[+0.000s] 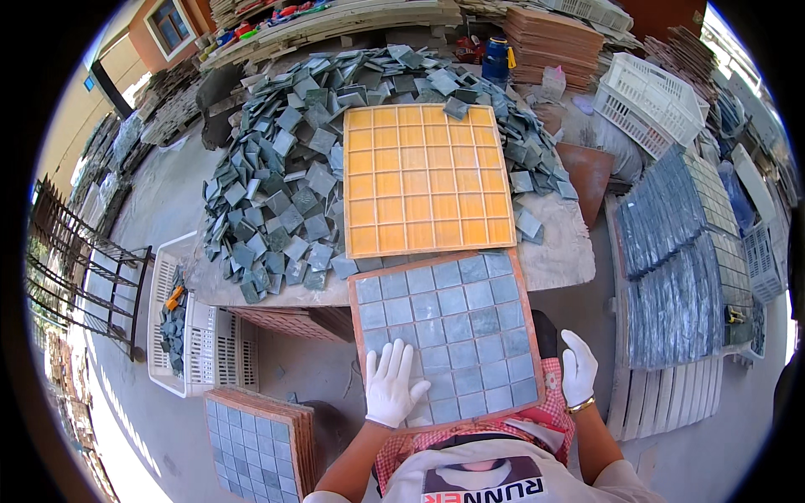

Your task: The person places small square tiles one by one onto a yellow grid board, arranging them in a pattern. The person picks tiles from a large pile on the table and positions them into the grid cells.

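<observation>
My left hand point(391, 386), in a white glove, lies flat with spread fingers on the lower left of a sheet of square grey-blue tiles point(449, 335). The tiles sit in rows on a reddish-brown board point(535, 356), tilted against the table edge over my lap. Just off the board's right side, my right hand point(579, 369), also gloved, is held up with loosely curved fingers and nothing in it. Beyond the board, a yellow gridded tray point(423, 180) with pale dividers rests on the tile heap. One loose tile point(455, 108) lies on its far edge.
Loose tiles point(285, 201) cover much of the table point(558, 243). A white crate point(222, 348) stands left, above a stack of tiled boards point(251, 444). Wrapped tile stacks point(671, 293) fill the right side. White crates point(650, 101) and a blue flask point(496, 63) are farther back.
</observation>
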Motion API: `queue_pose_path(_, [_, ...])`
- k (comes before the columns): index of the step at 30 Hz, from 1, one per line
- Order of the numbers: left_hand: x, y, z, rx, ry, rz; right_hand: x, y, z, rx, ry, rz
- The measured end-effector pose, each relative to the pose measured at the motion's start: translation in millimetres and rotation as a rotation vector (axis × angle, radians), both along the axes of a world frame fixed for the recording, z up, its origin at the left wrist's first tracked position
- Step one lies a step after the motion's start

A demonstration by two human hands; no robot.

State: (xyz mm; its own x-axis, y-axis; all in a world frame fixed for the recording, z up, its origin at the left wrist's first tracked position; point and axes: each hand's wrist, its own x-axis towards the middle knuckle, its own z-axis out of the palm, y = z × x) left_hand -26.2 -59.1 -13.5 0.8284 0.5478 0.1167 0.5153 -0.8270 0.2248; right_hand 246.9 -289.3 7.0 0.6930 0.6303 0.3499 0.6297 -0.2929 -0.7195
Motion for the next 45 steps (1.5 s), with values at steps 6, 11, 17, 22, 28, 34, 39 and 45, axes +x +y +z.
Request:
queue_pose_path(6, [-47.8, -29.2, -0.4, -0.119, 0.046, 0.111, -17.1, 9.9, -19.2, -0.391, -0.186, 0.228])
queue_pose_path(11, [-32.0, -21.0, 2.2, -0.111, 0.078, 0.115, -35.9, 21.5, -34.4, -0.640, -0.124, 0.176])
queue_pose_path(17, [2.8, 4.7, 2.3, 0.005, 0.068, 0.243, -29.8, 59.9, -32.9, -0.631, -0.367, 0.129])
queue_pose_path(22, [0.1, 40.8, -18.5, -0.057, -0.235, 0.294, 4.9, 83.6, -41.6, -0.412, -0.102, -0.003])
queue_pose_path(28, [-34.4, -18.9, -2.1, -0.049, 0.010, -0.008, 1.0, 15.0, -57.8, -0.344, 0.023, 0.085])
queue_pose_path(34, [-33.9, -1.4, -8.1, 0.009, -0.084, 0.210, -32.9, -19.9, -72.2, -0.388, -0.024, 0.108])
queue_pose_path(39, [-76.5, 19.6, -67.3, -1.022, -0.745, 0.698, -30.7, -13.6, -61.8, -0.343, 0.076, 0.137])
queue_pose_path(45, [-61.8, 18.1, -31.8, -1.620, -0.729, 0.732, -18.7, -4.3, -33.4, -0.183, 0.307, 0.125])
